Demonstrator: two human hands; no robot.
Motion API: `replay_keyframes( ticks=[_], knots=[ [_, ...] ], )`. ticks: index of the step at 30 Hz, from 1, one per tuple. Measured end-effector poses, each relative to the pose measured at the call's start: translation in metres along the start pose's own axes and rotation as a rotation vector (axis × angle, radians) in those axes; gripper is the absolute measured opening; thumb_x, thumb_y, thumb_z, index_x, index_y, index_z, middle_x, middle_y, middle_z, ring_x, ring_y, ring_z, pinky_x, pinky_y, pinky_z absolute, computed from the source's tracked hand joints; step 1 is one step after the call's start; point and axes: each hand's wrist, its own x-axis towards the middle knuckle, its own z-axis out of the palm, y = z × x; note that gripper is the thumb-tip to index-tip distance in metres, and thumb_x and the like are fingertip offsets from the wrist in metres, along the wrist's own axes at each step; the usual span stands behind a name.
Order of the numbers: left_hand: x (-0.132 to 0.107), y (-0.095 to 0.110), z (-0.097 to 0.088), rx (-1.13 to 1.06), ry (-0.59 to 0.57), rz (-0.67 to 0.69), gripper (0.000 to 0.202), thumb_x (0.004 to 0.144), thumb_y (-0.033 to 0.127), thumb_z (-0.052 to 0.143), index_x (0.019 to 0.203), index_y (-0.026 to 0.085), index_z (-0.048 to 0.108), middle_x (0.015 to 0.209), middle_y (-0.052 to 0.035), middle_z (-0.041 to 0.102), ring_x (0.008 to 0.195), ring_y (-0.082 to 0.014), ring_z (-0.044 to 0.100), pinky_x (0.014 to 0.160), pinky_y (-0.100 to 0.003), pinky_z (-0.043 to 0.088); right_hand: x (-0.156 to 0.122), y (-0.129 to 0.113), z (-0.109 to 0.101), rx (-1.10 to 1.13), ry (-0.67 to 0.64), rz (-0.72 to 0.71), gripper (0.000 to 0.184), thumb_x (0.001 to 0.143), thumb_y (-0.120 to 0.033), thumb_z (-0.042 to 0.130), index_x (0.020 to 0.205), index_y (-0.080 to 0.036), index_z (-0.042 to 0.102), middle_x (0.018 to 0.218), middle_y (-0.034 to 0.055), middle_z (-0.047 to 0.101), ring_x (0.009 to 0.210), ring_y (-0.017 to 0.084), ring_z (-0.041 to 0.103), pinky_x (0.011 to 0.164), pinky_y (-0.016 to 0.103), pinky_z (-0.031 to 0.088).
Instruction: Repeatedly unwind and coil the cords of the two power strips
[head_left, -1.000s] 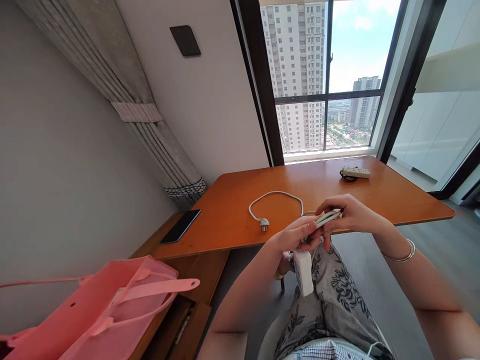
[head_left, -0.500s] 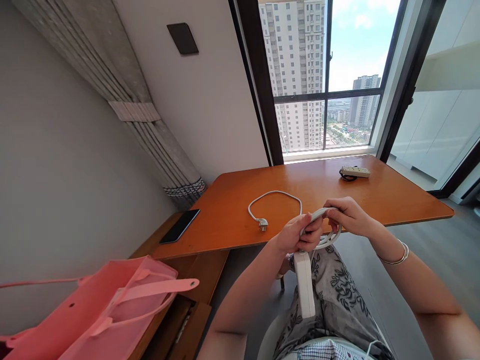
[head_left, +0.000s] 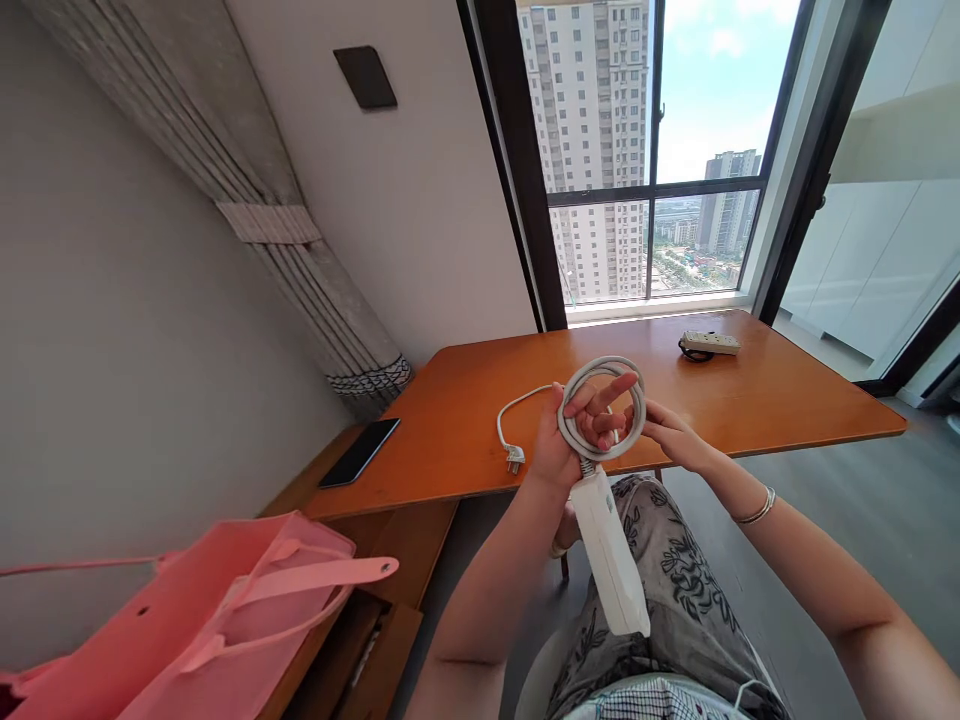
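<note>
A white cable (head_left: 639, 425) is wound into a round coil in front of the table edge. My left hand (head_left: 556, 440) is closed on the coil's left side, with some fingers reaching through the loops. A white power strip (head_left: 611, 555) hangs from the cable below this hand, over my lap. My right hand (head_left: 671, 437) is at the coil's right side, its fingertips closed on the cable and partly hidden behind the loops. The cable's free end runs left to a white plug (head_left: 514, 458) on the wooden table (head_left: 450, 420).
Another power strip (head_left: 709, 343) with a black cord lies near the table's far right. A dark tablet or phone (head_left: 360, 452) is at the left edge. A pink bag (head_left: 247, 600) stands at lower left. Behind the table is a window (head_left: 652, 190).
The coil has risen and turned to face me as a full ring. My left hand's fingers now poke through it. The power strip has tilted, and the plug has slid slightly left.
</note>
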Motion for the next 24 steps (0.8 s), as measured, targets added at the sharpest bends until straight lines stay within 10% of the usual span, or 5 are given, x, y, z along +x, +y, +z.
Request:
replay_keyframes(
  ticks=[5, 12, 24],
  knots=[
    [0.003, 0.016, -0.002, 0.053, 0.089, 0.226, 0.054, 0.09, 0.065, 0.05, 0.064, 0.018, 0.038, 0.13, -0.0082, 0.067, 0.097, -0.0207, 0.073, 0.053, -0.021, 0.052, -0.012, 0.028, 0.005, -0.32, -0.175, 0.089, 0.024, 0.094, -0.032, 0.046, 0.111, -0.016, 0.054, 0.086, 0.0029, 0.06, 0.079, 0.017, 0.058, 0.078, 0.033, 0.051],
    [0.014, 0.025, -0.002, 0.127, 0.139, 0.481, 0.052, 0.087, 0.067, 0.054, 0.067, 0.02, 0.052, 0.139, -0.0064, 0.061, 0.138, -0.0298, 0.05, 0.105, -0.046, 0.05, -0.029, 0.026, 0.004, -0.981, 0.117, -0.189, 0.041, 0.1, -0.023, 0.035, 0.14, -0.015, 0.043, 0.104, 0.0129, 0.068, 0.087, 0.022, 0.065, 0.074, 0.034, 0.051],
    [0.017, -0.002, -0.013, 0.262, -0.038, 0.303, 0.052, 0.075, 0.067, 0.071, 0.072, 0.016, 0.057, 0.147, -0.0126, 0.054, 0.129, -0.0344, 0.058, 0.107, -0.046, 0.048, -0.027, -0.029, 0.002, -1.402, -0.094, -0.637, 0.032, 0.101, -0.025, 0.045, 0.122, -0.017, 0.068, 0.073, 0.0017, 0.058, 0.059, 0.012, 0.05, 0.056, 0.028, 0.029]
  ],
)
